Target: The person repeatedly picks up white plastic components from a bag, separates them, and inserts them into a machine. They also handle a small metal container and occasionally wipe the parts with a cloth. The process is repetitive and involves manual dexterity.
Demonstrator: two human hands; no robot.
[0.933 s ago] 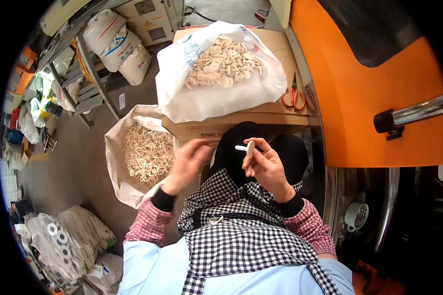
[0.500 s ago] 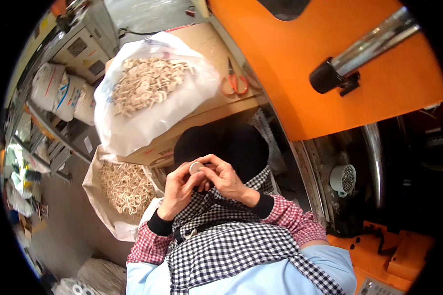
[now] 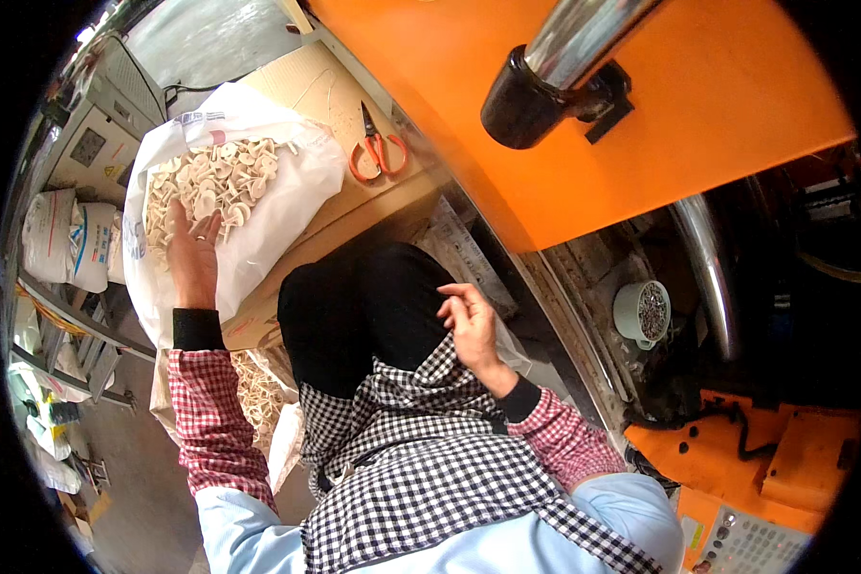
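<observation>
A checked apron is covering the person's lap. The right hand is hovering by the knee, its fingers loosely curled; whether anything is inside cannot be told. Beside the lap, a sack of pale strands is showing past the left sleeve. Farther out, the left hand is spreading its fingers at the edge of the beige disc-and-stem pieces, which are lying heaped in a white bag; contact is unclear. The pieces are looking light, stiff and perhaps smooth, so a thumb-and-finger pinch on the disc's rim seems best, sparing the thinner stem. Beyond, orange-handled scissors are lying on cardboard.
</observation>
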